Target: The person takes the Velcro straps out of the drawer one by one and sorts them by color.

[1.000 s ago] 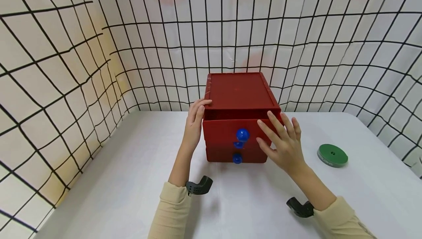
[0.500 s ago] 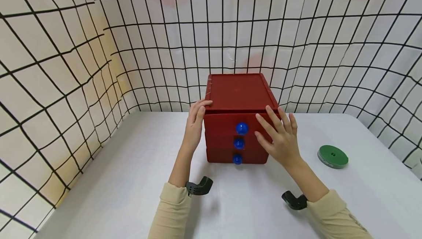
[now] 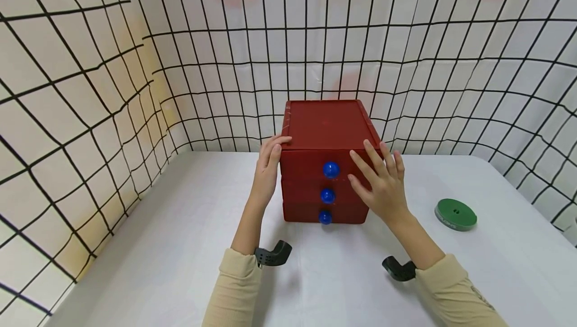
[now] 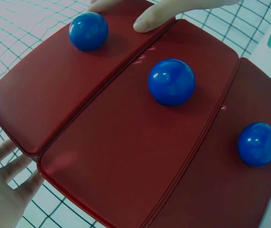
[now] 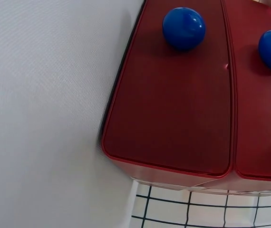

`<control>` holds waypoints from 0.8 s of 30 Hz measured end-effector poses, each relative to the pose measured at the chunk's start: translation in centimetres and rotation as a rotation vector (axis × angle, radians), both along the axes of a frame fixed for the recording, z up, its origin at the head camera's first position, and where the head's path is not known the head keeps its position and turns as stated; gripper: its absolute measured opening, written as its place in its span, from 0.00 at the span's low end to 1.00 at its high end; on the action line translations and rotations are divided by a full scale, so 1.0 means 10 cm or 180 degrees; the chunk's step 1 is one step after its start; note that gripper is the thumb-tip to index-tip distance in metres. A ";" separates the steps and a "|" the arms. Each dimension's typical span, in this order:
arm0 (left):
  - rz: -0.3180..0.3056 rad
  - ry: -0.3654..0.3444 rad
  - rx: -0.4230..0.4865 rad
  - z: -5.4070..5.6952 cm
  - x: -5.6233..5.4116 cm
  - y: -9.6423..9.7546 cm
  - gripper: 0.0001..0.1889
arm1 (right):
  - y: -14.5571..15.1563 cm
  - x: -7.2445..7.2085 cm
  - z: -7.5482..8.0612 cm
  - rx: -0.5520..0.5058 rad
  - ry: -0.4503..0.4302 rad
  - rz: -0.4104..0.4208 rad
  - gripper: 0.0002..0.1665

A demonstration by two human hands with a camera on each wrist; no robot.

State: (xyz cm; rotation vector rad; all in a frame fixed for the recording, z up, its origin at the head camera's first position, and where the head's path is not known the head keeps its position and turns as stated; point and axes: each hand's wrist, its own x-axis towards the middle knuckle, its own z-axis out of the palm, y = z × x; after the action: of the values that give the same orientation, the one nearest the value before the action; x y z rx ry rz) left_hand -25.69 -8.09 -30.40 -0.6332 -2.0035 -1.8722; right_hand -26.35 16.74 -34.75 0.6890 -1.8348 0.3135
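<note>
A red drawer cabinet (image 3: 329,124) stands on the white table, its three drawers flush at the front. Each drawer front carries a round blue knob; the top knob (image 3: 331,170), middle knob (image 3: 327,196) and bottom knob (image 3: 325,217) line up one above another. My left hand (image 3: 267,169) rests against the cabinet's left side, fingertips over the top edge. With fingers spread and straight, my right hand (image 3: 383,182) lies against the right part of the top drawer front (image 4: 54,85). Only a sliver of that hand shows in the right wrist view.
A green disc-shaped roll (image 3: 456,214) lies on the white table (image 3: 158,247) to the right of the cabinet. White walls with a black grid (image 3: 225,66) enclose the table at the back and sides. Dark wrist cameras (image 3: 274,253) are strapped to both wrists.
The top drawer has slid back from partly open to flush, with my right hand moving forward against its front. My left hand has stayed at the cabinet's left side.
</note>
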 end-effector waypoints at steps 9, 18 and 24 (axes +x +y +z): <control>0.0003 0.0009 -0.0008 -0.05 -0.06 0.00 0.18 | 0.01 -0.04 -0.02 0.0071 0.0070 -0.0079 0.27; 0.0037 0.0133 -0.0043 -0.16 -0.16 -0.02 0.21 | 0.03 -0.09 -0.04 0.0201 0.0186 -0.0217 0.28; 0.0022 0.0097 -0.0022 -0.15 -0.16 -0.02 0.20 | 0.01 -0.04 -0.02 0.0124 0.0076 -0.0168 0.27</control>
State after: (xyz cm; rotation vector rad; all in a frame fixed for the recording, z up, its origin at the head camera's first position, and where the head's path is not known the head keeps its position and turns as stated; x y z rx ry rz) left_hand -27.31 -8.29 -31.95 -0.6518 -1.9916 -1.8414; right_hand -26.75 16.88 -34.92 0.6673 -1.8371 0.2345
